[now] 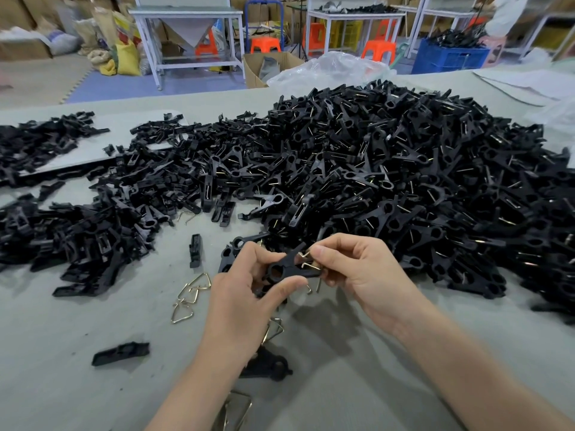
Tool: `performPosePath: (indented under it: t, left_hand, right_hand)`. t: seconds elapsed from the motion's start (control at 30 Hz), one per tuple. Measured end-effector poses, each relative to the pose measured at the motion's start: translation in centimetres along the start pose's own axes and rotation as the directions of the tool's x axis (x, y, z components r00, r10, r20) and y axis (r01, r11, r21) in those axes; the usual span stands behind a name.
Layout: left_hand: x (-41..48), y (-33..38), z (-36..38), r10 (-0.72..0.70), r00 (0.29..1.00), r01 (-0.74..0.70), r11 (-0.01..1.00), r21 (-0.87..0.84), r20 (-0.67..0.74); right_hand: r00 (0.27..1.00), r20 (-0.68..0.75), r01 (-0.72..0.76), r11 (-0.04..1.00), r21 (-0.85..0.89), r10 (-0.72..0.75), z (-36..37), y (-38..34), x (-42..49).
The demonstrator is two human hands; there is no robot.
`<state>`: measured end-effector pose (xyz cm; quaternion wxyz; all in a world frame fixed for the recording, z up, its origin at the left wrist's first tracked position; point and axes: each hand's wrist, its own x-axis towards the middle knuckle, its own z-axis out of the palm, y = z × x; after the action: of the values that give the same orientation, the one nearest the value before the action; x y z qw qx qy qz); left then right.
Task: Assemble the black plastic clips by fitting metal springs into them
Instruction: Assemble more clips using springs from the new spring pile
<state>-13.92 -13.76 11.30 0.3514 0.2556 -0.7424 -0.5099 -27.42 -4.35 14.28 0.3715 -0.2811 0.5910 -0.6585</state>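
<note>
- While both hands meet just above the desk (93, 384), left hand (245, 293) grips a black clip (292, 266), fingers curled round it.
- right hand (357, 272) pinches a metal spring (308, 265) touching the clip's end.
- loose springs (188, 298) lie just left of left hand.
- heap of clips (389, 169) beyond both hands.

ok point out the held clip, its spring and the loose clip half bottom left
black clip (287, 265), head view, beside its ring
metal spring (308, 265), head view, bent wire
loose clip half (121, 353), head view, mid body
</note>
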Motion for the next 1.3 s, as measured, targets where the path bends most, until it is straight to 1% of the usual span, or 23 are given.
performPosePath:
  t: [0.1, 0.27, 0.43, 0.57, 0.73, 0.83, 0.93, 1.03, 1.13, 1.3]
  left_hand:
    - [-0.01, -0.11, 0.00, 0.008, 1.000, -0.008, 1.000, 0.012, 0.008]
    - [0.00, -0.17, -0.10, 0.023, 1.000, -0.023, 0.999, 0.022, 0.019]
    - [0.06, -0.18, -0.10, 0.010, 1.000, -0.010, 1.000, 0.016, 0.028]
    - [0.14, -0.30, -0.15, -0.006, 1.000, 0.006, 0.999, 0.032, 0.020]
    - [0.03, -0.26, -0.15, 0.066, 0.997, -0.069, 0.994, 0.086, 0.033]
    - [0.02, 0.03, -0.11, 0.086, 0.996, -0.089, 0.992, 0.093, 0.033]
    - [0.16, 0.39, -0.01, 0.111, 0.993, -0.113, 0.993, 0.047, 0.028]
    - [0.39, 0.61, 0.06, 0.238, 0.971, -0.234, 0.963, 0.131, -0.017]
    - [0.43, 0.49, 0.08, 0.274, 0.961, -0.264, 0.953, 0.150, -0.044]
    - [0.42, -0.24, 0.22, 0.302, 0.951, -0.284, 0.938, 0.199, -0.063]
  right_hand:
    - [1.000, -0.008, 0.029, 0.999, -0.046, -0.030, -0.02, 0.03, -0.04]
    - [1.000, 0.015, 0.026, 0.998, -0.062, -0.025, -0.03, 0.03, -0.12]
    - [0.998, 0.039, 0.045, 0.990, -0.132, -0.040, -0.24, -0.36, -0.21]
    - [0.998, 0.016, 0.055, 0.988, -0.144, -0.054, -0.02, -0.20, -0.28]
    - [1.000, 0.027, 0.006, 0.983, -0.183, -0.001, -0.13, -0.07, -0.22]
    - [0.998, 0.045, -0.044, 0.991, -0.126, 0.050, -0.14, 0.05, -0.29]
    - [0.990, 0.079, -0.117, 0.993, -0.028, 0.119, -0.13, -0.07, -0.33]
    - [0.983, 0.108, -0.157, 0.983, 0.098, 0.147, -0.08, -0.17, -0.22]
    - [0.984, 0.116, -0.156, 0.972, 0.173, 0.137, 0.10, -0.10, -0.17]
    - [0.991, 0.109, -0.102, 0.969, 0.223, 0.079, 0.53, 0.35, -0.11]
